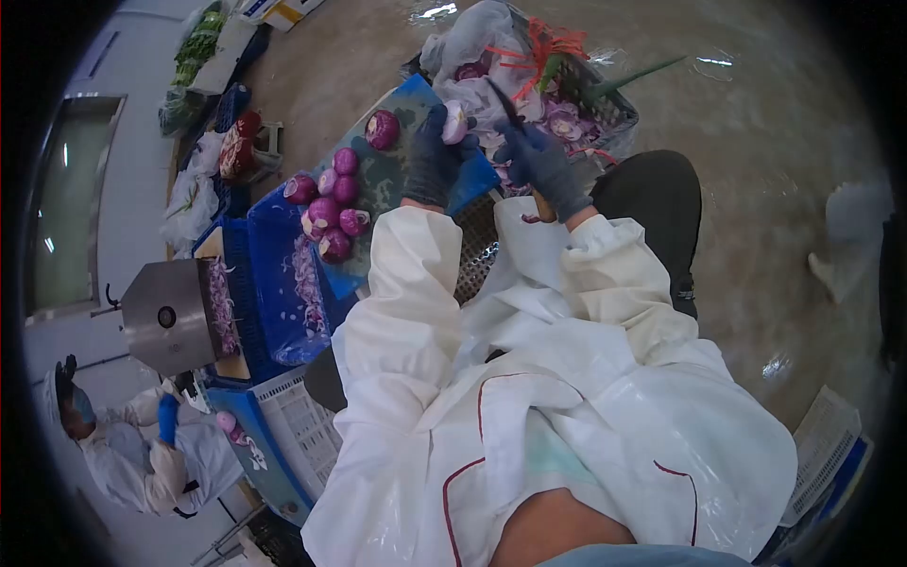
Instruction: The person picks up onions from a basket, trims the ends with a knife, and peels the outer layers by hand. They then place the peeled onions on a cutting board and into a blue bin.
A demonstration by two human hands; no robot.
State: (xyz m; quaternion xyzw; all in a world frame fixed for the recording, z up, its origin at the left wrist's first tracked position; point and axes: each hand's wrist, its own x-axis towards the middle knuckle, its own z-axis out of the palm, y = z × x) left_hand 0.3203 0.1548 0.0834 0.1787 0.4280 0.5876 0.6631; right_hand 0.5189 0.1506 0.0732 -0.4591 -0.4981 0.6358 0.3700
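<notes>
Both of my hands wear dark gloves. My left hand (432, 159) is closed on a pale, partly peeled onion (454, 123) above the blue cutting board (382, 189). In my right hand (545, 170) is a knife (505, 104), its dark blade pointing up and towards the onion. Beside my left hand, a purple onion (382, 130) lies on the board. Several more purple onions (324, 212) are grouped at the board's left side. Just beyond my hands stands a crate (619, 118) with plastic bags, onion skins (565, 123) and red ties (548, 45).
A blue bin (274, 246) with sliced onion stands left of the board, beside a metal machine (162, 317). At the lower left a person (156, 444) works near another blue board (250, 425). A white crate (822, 454) is at the lower right on the wet floor (765, 217).
</notes>
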